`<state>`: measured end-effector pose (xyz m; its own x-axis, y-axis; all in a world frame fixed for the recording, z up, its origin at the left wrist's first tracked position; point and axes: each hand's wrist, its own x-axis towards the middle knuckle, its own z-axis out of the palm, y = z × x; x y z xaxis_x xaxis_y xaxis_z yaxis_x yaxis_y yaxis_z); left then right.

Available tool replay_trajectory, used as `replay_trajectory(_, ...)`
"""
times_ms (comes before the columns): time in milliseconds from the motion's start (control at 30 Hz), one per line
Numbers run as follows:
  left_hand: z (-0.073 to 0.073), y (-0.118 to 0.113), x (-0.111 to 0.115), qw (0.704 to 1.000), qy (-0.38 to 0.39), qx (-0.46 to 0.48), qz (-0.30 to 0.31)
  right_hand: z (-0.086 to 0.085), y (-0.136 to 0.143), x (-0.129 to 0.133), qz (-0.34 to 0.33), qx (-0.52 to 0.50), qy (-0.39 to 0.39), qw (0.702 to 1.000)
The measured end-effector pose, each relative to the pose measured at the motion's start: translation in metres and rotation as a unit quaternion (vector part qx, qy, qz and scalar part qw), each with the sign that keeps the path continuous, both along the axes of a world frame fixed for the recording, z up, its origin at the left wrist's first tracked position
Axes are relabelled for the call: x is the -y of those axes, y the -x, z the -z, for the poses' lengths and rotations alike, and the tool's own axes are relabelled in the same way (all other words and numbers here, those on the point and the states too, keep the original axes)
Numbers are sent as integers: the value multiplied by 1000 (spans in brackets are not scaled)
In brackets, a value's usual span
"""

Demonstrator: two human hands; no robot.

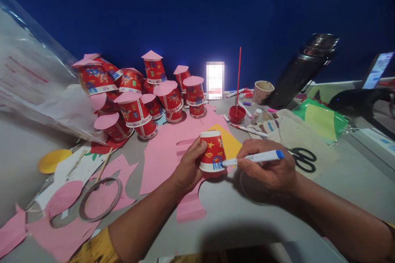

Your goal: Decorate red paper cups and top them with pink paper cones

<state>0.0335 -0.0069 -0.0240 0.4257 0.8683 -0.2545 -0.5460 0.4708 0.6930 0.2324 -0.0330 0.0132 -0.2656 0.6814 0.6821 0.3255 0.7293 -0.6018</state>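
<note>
A red paper cup with gold patterns stands upside down in the air, its white rim at the bottom. My left hand is closed round its left side, thumb on the front. Blue marks show near the rim. My right hand grips a white marker with a blue end; its tip touches the cup beside the blue marks. Behind, many similar red cups with pink paper cones on top stand stacked or lean together at the left.
Pink paper and a tape ring lie at the left. Black scissors, a red paint pot with an upright stick, a patterned cup, a leaning dark flask and a green packet are at the right.
</note>
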Motion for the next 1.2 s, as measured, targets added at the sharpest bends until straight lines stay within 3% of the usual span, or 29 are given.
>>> replay_trajectory(233, 3, -1, 0, 1000, -15, 11, -5, -1, 0, 0, 1, -1, -31, 1000)
replay_trajectory(367, 4, -1, 0, 1000, -14, 12, -5, -3, 0, 1, -18, 18, -12, 1000)
replay_trajectory(767, 2, -2, 0, 1000, -17, 17, -6, 1, 1, 1, 24, -20, 3, 1000)
replay_trajectory(933, 1, -1, 0, 1000, -19, 5, 10, 0, 0, 1, 5, 0, 10, 1000)
replay_trajectory(1067, 0, -1, 0, 1000, -14, 9, 0, 0, -2, 0, 35, -10, -2, 999)
replay_trajectory(1200, 1, -1, 1, 1000, -17, 13, -3, 0, -1, 0, 19, 10, -14, 1000)
